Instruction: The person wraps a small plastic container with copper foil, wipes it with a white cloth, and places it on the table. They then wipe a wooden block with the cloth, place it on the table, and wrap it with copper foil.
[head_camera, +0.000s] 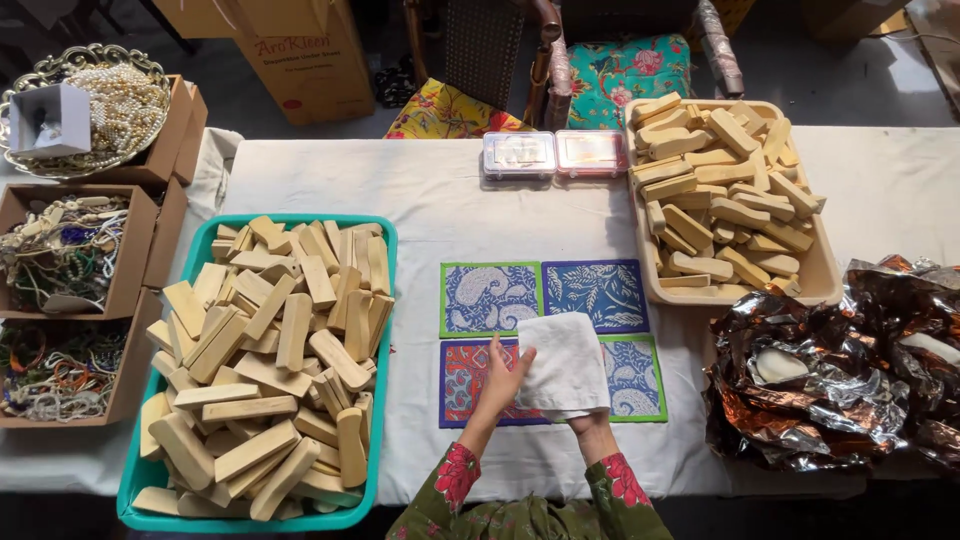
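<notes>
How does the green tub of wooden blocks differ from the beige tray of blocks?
The green tub sits at the table's left front; the beige tray stands at the right rear. The green tub is larger and heaped with more blocks. Its blocks look chunkier; the beige tray's look slimmer. Both hold pale wooden blocks in loose piles, untouched by either hand.

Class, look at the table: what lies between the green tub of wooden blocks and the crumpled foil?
In the head view, four patterned mats lie between green tub and foil, with a white cloth on them.

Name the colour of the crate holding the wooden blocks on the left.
The crate is teal green, shown in the head view.
</notes>
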